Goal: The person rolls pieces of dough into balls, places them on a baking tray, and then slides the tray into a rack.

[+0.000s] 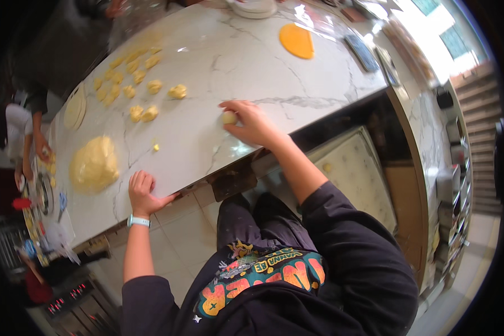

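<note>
My right hand (pixel 255 123) is over the marble tabletop near its front edge, fingers curled round a small pale dough ball (pixel 229 117). At the table's front edge on the left, my left hand (pixel 141 193) rests with its thumb stretched out along the edge and nothing seen in it. Beyond it lies a large yellow dough lump (pixel 95 165). A tiny yellow dough scrap (pixel 155 148) sits between that lump and my right hand. Several torn dough pieces (pixel 154 87) are spread over the far left of the table.
Below the tabletop on the right, a lined tray (pixel 353 173) carries a small dough ball (pixel 327 167). An orange dough scraper (pixel 297 41) and a blue phone (pixel 361 53) lie at the back right. A co-worker's hand (pixel 42 147) is at the far left.
</note>
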The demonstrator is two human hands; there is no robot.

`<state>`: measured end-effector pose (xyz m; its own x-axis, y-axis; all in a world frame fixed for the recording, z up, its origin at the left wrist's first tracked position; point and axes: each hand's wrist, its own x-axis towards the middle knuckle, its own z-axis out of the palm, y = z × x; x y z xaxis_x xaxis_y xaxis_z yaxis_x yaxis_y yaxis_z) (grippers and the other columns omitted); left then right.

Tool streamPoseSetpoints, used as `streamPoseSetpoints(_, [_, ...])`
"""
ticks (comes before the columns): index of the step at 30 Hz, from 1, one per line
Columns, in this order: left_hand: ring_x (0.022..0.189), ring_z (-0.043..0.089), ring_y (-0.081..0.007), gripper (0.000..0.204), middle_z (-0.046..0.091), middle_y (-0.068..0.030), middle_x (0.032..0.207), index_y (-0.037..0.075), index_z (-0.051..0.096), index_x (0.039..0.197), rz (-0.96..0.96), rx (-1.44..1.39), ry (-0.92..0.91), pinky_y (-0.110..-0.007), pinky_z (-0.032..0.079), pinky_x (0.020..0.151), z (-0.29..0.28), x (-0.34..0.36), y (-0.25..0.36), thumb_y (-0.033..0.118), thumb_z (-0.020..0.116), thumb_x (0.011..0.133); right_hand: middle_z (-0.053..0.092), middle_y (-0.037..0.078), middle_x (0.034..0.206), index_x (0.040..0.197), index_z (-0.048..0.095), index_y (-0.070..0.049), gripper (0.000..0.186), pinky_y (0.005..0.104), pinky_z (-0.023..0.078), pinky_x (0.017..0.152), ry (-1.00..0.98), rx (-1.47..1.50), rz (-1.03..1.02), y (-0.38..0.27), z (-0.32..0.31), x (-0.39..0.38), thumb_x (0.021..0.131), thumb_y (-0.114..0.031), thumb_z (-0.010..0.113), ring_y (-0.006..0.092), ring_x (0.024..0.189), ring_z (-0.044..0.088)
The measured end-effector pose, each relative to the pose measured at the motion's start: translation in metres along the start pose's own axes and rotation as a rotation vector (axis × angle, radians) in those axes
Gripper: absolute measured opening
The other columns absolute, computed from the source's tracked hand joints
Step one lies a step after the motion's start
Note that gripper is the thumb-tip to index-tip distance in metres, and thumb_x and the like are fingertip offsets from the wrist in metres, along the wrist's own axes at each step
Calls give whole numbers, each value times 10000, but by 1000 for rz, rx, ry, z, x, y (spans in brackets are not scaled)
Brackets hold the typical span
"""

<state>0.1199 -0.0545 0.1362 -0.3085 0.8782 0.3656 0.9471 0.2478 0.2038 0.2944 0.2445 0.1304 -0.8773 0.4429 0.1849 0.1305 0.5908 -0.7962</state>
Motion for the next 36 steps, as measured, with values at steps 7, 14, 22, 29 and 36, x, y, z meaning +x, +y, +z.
streamPoseSetpoints(7, [625,350,-271,605,318,-69,671,79,333,666,10,62,-65,-385,279,571,7,-22,-12,406,831,561,619,44,1109,1259,539,-39,428,283,459,905,-308,1049,376,28,-24,-130,859,-154,641,118,1005,577])
streamPoseSetpoints(14, [640,347,-298,621,312,-85,691,58,312,670,32,67,-162,-411,286,586,10,-19,-18,364,840,556,636,65,1118,1233,592,-54,380,296,454,920,483,879,1001,191,-39,-328,877,-187,575,162,1028,588])
streamPoseSetpoints(22, [716,348,-341,633,303,-115,733,37,308,696,18,148,-256,-457,310,645,6,-22,-39,399,818,605,671,88,965,1084,632,-81,351,305,509,770,971,35,966,280,-57,-307,742,-114,703,186,853,645])
streamPoseSetpoints(29, [747,357,-358,649,302,-127,762,35,304,708,54,160,-220,-468,312,678,7,-24,-36,461,787,625,630,123,1084,1059,625,-71,338,327,518,778,942,-91,840,291,-55,-305,728,-19,673,252,845,645])
streamPoseSetpoints(36, [683,345,-321,630,314,-99,709,69,322,693,-13,145,-177,-432,296,634,2,-26,-16,437,817,558,642,68,954,1073,619,-7,265,251,488,713,1312,132,821,183,-51,-286,816,-60,656,134,764,601])
